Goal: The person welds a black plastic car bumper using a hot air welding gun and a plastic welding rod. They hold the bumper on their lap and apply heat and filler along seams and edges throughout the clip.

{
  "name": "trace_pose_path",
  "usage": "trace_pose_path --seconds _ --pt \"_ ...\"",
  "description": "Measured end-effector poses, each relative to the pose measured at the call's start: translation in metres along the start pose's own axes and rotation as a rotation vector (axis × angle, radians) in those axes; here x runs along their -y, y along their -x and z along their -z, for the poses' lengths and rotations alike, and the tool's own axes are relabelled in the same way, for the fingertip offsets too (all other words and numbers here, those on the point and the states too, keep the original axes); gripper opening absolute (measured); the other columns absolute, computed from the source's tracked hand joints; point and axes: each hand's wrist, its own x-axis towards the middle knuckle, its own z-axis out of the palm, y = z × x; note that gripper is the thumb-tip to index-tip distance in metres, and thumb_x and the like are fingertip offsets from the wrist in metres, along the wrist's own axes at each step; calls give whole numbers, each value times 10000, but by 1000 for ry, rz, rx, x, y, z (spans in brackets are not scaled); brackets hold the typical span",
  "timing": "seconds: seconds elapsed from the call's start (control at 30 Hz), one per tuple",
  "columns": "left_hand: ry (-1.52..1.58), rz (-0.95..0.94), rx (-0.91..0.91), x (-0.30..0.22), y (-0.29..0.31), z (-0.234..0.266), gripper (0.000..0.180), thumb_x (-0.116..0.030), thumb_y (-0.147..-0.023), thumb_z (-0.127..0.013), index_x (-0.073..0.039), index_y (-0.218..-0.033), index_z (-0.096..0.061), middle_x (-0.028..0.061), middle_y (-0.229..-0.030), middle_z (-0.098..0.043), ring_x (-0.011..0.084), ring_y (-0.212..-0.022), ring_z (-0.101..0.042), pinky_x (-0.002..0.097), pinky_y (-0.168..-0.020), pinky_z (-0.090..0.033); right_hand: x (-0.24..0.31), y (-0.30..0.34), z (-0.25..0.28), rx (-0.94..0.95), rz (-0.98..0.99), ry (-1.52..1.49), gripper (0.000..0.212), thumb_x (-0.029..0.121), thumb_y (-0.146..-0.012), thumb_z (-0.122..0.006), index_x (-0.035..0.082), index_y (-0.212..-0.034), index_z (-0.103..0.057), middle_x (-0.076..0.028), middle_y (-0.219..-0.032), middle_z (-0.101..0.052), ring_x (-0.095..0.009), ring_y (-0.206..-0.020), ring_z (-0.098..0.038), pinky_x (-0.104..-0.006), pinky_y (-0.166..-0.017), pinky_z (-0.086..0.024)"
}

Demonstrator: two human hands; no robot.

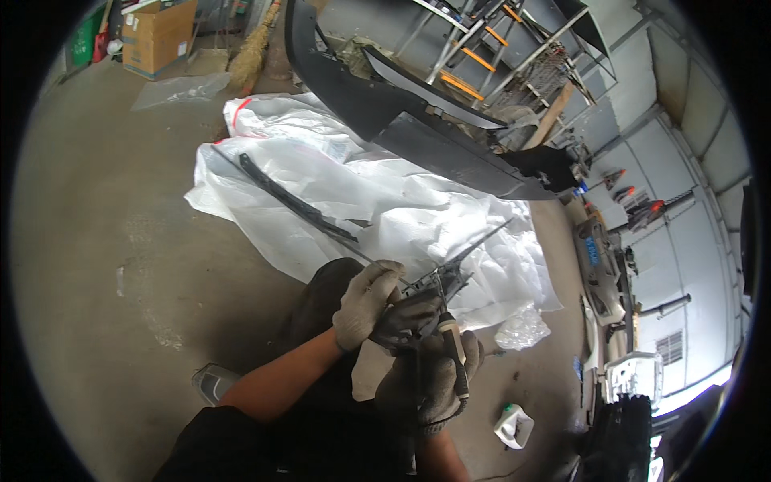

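My left hand (367, 304), in a grey work glove, is closed with fingertips pinching a long thin dark rod (365, 255) that reaches out to the far left. Close beside those fingers is a black plastic part (409, 316) with thin arms, held low over my lap; its exact kind is unclear. My right hand (434, 384), gloved too, grips a corded soldering iron (453, 344) with a beige and black handle. Its metal tip points up at the black part, and whether it touches is hard to see. A ribbed dark trim strip (295, 201) lies on the white sheet (393, 189).
A large black car bumper (434, 132) lies across the sheet's far side. Beyond it stand a ladder (470, 56), a straw broom (255, 48) and a cardboard box (159, 38). Clear plastic wrap (522, 328) and a white jug (513, 426) are on the floor at right.
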Motion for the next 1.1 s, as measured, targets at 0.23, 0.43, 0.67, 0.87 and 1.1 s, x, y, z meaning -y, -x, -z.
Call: trace_pose_path --seconds 0.23,0.43,0.67,0.87,1.1 --pt "-171 -311 258 8 -13 -61 242 -59 -879 -599 -19 -1116 -571 126 -999 -593 155 -661 -566 271 -618 -482 43 -30 24 -272 -475 -653 339 373 -930 -584 37 -971 -561 -90 -876 -591 -180 -770 -569 -293 -680 -475" --pt "-103 72 212 -22 1 -96 205 -188 -979 -505 -28 -1016 -627 76 -781 -620 161 -676 -592 295 -646 -472 27 -10 50 -288 -497 -722 366 378 -930 -589 50 -1080 -531 -118 -922 -604 -197 -766 -599 -292 -661 -492" --pt "-202 53 424 -80 6 -139 201 -154 -987 -505 -4 -1064 -615 55 -761 -600 106 -661 -560 263 -605 -453 18 16 111 -412 -561 -788 434 384 -931 -596 64 -1207 -497 -150 -976 -618 -217 -762 -633 -292 -639 -511" --pt "-239 35 657 -69 29 -197 180 -202 -977 -509 -62 -1044 -601 166 -815 -660 357 -729 -658 407 -639 -509 5 47 160 -660 -676 -823 513 389 -932 -601 77 -1317 -468 -177 -1022 -631 -234 -758 -663 -291 -620 -528" --pt "-84 281 816 -40 48 -208 212 -106 -951 -503 65 -987 -623 93 -691 -640 152 -590 -631 263 -624 -507 -22 89 216 -705 -382 -331 638 381 -901 -656 84 -1385 -367 -190 -1093 -621 -277 -752 -688 -318 -589 -547"
